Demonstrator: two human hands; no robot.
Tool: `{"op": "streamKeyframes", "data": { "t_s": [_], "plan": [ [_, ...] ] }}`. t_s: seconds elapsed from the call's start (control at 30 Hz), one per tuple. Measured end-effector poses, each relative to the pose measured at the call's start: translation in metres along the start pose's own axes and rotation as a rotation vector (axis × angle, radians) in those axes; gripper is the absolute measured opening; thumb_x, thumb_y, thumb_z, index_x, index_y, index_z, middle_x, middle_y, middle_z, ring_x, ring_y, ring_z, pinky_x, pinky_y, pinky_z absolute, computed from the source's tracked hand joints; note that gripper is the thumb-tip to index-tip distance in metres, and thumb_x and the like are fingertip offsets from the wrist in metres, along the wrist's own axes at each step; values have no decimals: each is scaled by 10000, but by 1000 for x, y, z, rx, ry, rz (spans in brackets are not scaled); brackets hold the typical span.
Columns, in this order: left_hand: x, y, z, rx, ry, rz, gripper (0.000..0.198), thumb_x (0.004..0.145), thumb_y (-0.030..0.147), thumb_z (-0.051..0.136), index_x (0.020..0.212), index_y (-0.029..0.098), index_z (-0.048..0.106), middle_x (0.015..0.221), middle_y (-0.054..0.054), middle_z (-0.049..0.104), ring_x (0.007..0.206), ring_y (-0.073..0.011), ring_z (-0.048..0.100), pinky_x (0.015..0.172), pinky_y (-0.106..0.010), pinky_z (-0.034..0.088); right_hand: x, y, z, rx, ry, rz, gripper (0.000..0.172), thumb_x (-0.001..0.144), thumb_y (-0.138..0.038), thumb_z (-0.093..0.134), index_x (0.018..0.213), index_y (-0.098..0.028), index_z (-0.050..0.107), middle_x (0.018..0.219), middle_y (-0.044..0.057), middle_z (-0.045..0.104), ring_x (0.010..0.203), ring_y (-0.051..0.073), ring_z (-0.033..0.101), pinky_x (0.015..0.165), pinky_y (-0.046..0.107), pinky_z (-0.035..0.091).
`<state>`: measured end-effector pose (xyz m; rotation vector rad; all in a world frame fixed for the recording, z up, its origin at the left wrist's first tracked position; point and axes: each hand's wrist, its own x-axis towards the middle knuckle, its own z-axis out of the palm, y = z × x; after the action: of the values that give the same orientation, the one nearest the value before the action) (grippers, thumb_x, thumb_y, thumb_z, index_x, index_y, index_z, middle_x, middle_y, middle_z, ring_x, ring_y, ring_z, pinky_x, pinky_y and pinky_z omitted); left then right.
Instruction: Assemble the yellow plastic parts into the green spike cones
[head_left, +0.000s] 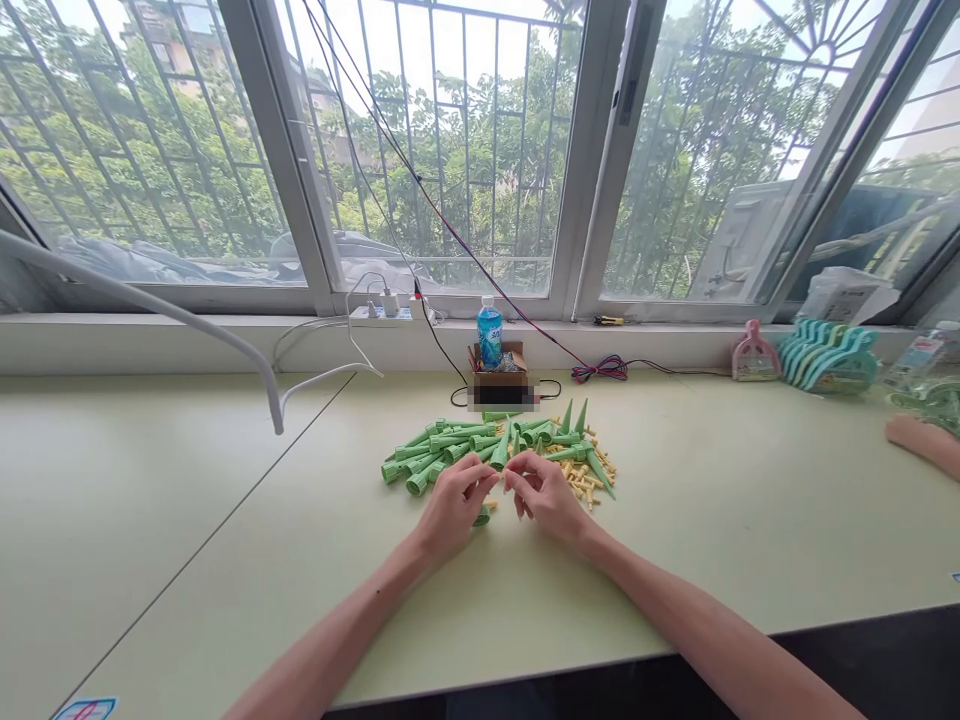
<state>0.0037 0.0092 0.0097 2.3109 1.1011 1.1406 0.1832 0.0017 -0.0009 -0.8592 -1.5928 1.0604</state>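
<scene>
My left hand point(459, 497) and my right hand point(547, 492) meet over the table, both closed in a pinch with fingertips almost touching. Whatever lies between the fingertips is too small to make out. Just behind them is a pile of hollow light-green plastic cones with ribbed collars point(450, 440), some lying and a few pointing up. Small yellow T-shaped plastic pieces point(589, 480) are heaped at the pile's right side. Under my left fingers shows the round end of another green cone point(481, 518), partly hidden, with a yellow piece point(491, 505) beside it.
Behind the pile stands a small cardboard box point(517, 360) with a blue bottle point(490, 338). A coiled cable point(604, 370) lies to its right. At back right are a pink dustpan-shaped item point(754, 355) and several turquoise ones point(829, 358). Another person's forearm point(930, 447) reaches in at right.
</scene>
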Motion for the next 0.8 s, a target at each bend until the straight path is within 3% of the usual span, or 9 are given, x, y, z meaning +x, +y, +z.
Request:
{"op": "streamKeyframes", "data": {
  "t_s": [0.2,0.37,0.6,0.8],
  "plan": [
    [-1,-3,-3,127,66,-78,385,952,382,477,679,159,633,605,25,448,549,-106,367,554,-234,298,0,0,-1,-58,68,-6,221,909,-404,560,862,-189,572,745,-4,601,449,84,523,405,210,419],
    [-2,-3,-4,229,-60,-192,358,912,461,503,807,192,715,497,46,447,483,-109,379,552,-234,291,-1,-2,-1,-126,88,9,213,906,-391,549,838,-191,568,749,7,611,439,99,528,401,223,405],
    [-1,-4,-4,246,-145,-229,345,903,377,463,729,187,692,558,12,551,538,-127,452,567,-238,318,0,-4,-1,-251,82,43,173,889,-351,540,843,-187,573,720,12,633,450,114,532,431,231,413],
    [-2,-8,-3,205,-110,-206,305,890,336,450,724,180,653,527,28,488,513,-121,408,544,-242,308,0,-3,-2,-366,18,29,170,876,-276,525,732,-193,564,634,-3,607,461,117,515,464,232,399]
  ]
}}
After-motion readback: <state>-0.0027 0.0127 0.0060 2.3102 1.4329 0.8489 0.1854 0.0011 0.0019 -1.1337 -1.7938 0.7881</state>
